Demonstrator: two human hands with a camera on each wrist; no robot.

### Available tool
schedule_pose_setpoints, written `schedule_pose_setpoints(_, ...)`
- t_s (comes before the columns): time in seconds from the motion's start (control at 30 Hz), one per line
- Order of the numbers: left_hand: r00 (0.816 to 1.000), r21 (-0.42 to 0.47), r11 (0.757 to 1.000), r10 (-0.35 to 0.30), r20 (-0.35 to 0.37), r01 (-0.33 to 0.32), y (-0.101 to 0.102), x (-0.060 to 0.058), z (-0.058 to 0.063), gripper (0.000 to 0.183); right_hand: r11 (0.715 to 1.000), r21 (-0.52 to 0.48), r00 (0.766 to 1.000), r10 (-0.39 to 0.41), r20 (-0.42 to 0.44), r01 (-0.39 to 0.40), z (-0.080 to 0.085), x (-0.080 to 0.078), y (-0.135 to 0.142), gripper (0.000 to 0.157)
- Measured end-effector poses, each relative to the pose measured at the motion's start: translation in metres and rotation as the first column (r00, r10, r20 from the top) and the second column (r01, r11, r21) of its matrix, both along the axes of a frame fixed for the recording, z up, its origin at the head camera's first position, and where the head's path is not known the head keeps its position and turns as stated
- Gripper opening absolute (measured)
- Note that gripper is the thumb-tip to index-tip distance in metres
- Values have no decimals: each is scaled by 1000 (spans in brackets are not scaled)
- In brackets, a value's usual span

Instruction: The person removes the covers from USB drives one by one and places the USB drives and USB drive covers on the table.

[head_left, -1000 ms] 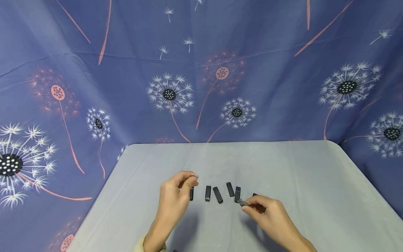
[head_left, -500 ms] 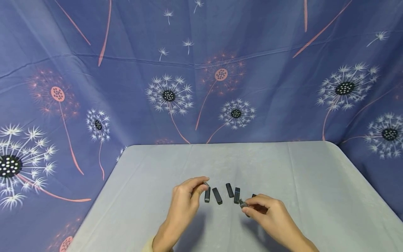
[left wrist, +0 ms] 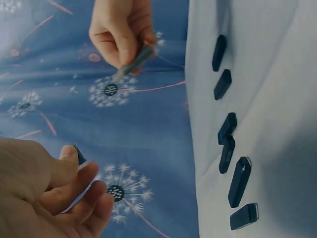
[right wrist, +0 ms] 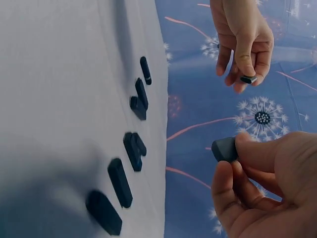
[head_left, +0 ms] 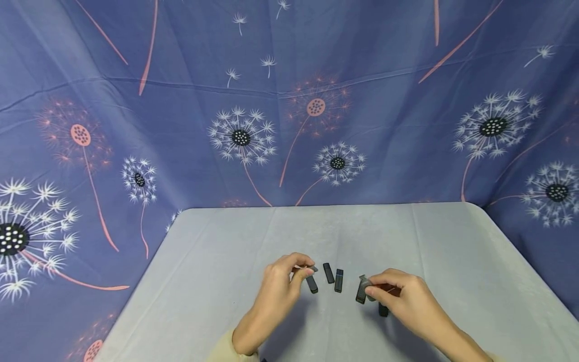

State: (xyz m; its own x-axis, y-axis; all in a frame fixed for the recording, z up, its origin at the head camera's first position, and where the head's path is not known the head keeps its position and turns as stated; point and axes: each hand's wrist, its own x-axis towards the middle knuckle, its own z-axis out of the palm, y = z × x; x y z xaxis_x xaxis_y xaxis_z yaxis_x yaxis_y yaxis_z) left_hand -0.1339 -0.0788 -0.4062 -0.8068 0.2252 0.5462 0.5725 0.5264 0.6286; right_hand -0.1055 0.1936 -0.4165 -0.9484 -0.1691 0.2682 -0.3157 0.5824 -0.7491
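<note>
My right hand [head_left: 407, 301] pinches a dark grey USB stick [left wrist: 140, 58] between thumb and fingers, its pale plug [head_left: 363, 277] pointing away from the hand. The rounded end of this USB stick [right wrist: 224, 149] faces the camera in the right wrist view. Left of it, my left hand [head_left: 280, 286] pinches a small grey cap [head_left: 314, 269] at its fingertips. That cap [left wrist: 79, 154] is mostly covered by thumb and finger in the left wrist view. Both hands are raised over the table, apart from each other.
Several black sticks lie in a loose row on the table [head_left: 217, 241], among them a banded one [head_left: 339, 280], a plain one [head_left: 328, 273] and one below the left fingertips [head_left: 312, 284]. Another stick [head_left: 360, 292] lies by the right fingertips. A blue dandelion-patterned cloth [head_left: 280, 125] hangs behind.
My left hand has moved right along the row with the cap, now covering sticks seen earlier. My right hand has shifted right and slightly up with the USB stick.
</note>
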Motion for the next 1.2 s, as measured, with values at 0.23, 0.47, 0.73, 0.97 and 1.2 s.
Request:
schedule_pose_setpoints(0.23, 992, -17, 994, -109, 71, 110, 10, -16, 2, 9, 997, 75, 997, 0, -78, 6, 9, -13, 15, 11)
schedule_pose_setpoints(0.47, 984, -93, 980, -177, 1, 176, 17, -32, 9, 11, 997, 80, 995, 7, -98, 1, 21, -37, 30, 19)
schedule_pose_setpoints(0.73, 983, -164, 969, -181, 31, 184, 25, -60, 13, 12, 994, 100, 993, -40, -114, 52, 27, -70, 46, 10)
schedule_pose_setpoints(0.97, 985, -165, 976, -126, 116, 144, 39, -89, 4, 11, 990, 95, 995, -104, 1, 104, 20, -102, 56, 24)
schedule_pose_setpoints(1.2, 969, -177, 977, -73, 234, 117, 53, -115, -5, 17, 988, 92, 985, -137, 104, 128, 5, -129, 61, 30)
